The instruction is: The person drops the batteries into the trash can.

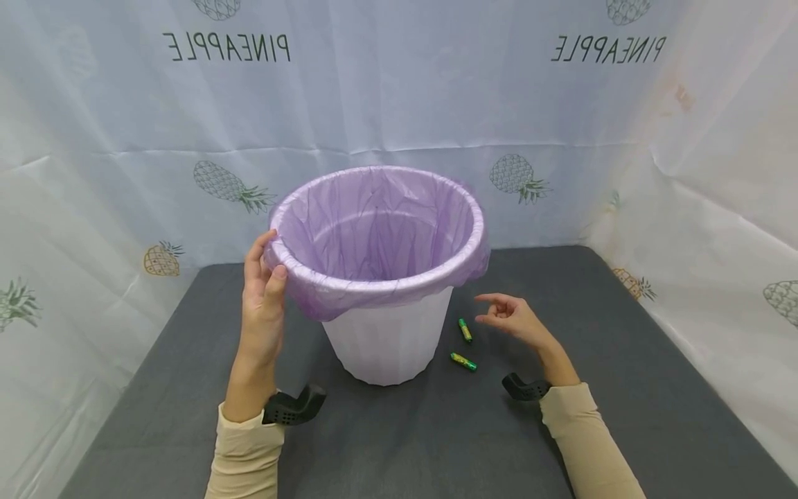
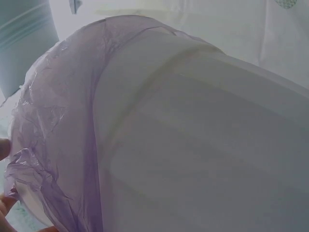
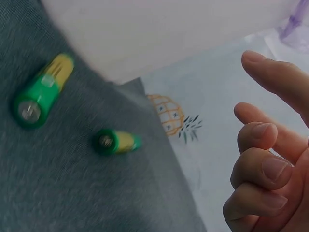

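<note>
A white trash can (image 1: 386,339) stands on the dark tabletop, lined with a thin purple bag (image 1: 374,242) folded down over its rim. At the can's left side my left hand (image 1: 263,312) grips the lined rim, thumb towards me. Part of that hand is hidden in the left wrist view, where crumpled plastic bunches beside the fingers. To the right of the can, my right hand (image 1: 514,319) hovers with nothing in it, index finger and thumb apart and the other fingers curled. Close by lie two green-and-yellow batteries, a farther battery (image 1: 465,330) and a nearer battery (image 1: 463,361).
Behind and on both sides hangs a white curtain (image 1: 399,104) printed with pineapples. The dark table (image 1: 386,443) ends near the curtain at the back. Each wrist wears a black camera mount, the left mount (image 1: 294,405) and the right mount (image 1: 525,389).
</note>
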A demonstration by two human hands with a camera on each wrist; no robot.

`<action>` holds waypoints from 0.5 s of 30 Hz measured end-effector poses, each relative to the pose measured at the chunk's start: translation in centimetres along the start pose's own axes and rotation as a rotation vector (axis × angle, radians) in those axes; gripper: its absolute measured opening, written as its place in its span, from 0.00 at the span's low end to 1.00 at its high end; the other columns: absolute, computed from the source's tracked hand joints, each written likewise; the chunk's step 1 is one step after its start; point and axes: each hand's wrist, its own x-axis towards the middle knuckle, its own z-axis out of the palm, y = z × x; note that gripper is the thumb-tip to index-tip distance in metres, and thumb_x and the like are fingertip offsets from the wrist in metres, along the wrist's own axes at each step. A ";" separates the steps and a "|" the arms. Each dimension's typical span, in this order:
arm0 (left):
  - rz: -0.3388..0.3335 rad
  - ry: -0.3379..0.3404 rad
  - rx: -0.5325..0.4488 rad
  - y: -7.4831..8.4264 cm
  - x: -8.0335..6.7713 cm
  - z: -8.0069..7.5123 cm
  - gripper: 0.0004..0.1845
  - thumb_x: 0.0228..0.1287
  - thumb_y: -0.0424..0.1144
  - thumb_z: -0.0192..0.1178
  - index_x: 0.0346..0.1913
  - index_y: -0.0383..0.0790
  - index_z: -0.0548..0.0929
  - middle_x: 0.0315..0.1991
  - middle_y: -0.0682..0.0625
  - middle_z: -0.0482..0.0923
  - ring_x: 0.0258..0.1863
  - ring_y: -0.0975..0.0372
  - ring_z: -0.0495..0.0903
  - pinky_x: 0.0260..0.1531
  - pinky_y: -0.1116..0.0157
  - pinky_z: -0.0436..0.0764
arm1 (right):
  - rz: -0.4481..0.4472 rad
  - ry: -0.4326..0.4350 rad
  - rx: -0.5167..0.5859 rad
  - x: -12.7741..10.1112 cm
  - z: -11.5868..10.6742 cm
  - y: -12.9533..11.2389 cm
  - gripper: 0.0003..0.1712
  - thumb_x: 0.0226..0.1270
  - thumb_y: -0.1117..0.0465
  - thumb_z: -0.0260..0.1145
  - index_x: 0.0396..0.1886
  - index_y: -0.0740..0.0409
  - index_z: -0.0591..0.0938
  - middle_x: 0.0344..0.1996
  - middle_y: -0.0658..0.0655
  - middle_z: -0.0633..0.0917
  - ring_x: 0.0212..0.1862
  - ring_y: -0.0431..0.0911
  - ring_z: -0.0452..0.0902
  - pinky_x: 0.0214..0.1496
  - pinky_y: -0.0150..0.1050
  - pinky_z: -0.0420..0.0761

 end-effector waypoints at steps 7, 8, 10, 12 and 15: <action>0.001 0.007 -0.005 -0.1 0.0 0.0 0.23 0.71 0.37 0.48 0.67 0.53 0.63 0.55 0.53 0.68 0.52 0.64 0.70 0.57 0.70 0.67 | -0.071 -0.064 -0.041 0.4 0.0 1.7 0.27 0.62 0.71 0.64 0.59 0.80 0.70 0.20 0.42 0.75 0.18 0.31 0.58 0.19 0.32 0.61; -0.001 0.012 0.000 0.0 0.0 0.1 0.23 0.70 0.37 0.48 0.67 0.54 0.63 0.55 0.53 0.68 0.52 0.65 0.70 0.57 0.70 0.67 | -0.075 -0.072 -0.049 0.5 0.0 2.0 0.28 0.61 0.71 0.64 0.59 0.79 0.70 0.20 0.41 0.74 0.18 0.30 0.58 0.19 0.32 0.62; -0.002 0.007 0.005 0.0 0.0 0.1 0.24 0.70 0.37 0.48 0.67 0.54 0.62 0.55 0.53 0.68 0.53 0.64 0.70 0.57 0.70 0.67 | -0.074 -0.090 -0.058 0.6 0.0 2.4 0.28 0.60 0.71 0.65 0.59 0.78 0.71 0.20 0.40 0.74 0.19 0.30 0.59 0.20 0.31 0.63; -0.003 0.003 0.009 0.1 -0.1 0.1 0.24 0.71 0.37 0.48 0.67 0.54 0.62 0.55 0.53 0.68 0.53 0.64 0.69 0.57 0.70 0.67 | -0.064 -0.101 -0.073 0.7 0.1 2.7 0.29 0.59 0.70 0.67 0.59 0.77 0.71 0.20 0.40 0.73 0.20 0.30 0.61 0.21 0.29 0.65; -0.006 0.005 0.011 0.1 0.0 0.1 0.24 0.70 0.38 0.48 0.67 0.54 0.62 0.56 0.53 0.67 0.53 0.64 0.69 0.58 0.70 0.67 | -0.047 -0.114 -0.080 0.7 0.3 2.9 0.29 0.58 0.70 0.68 0.59 0.77 0.72 0.21 0.41 0.73 0.21 0.30 0.62 0.23 0.28 0.65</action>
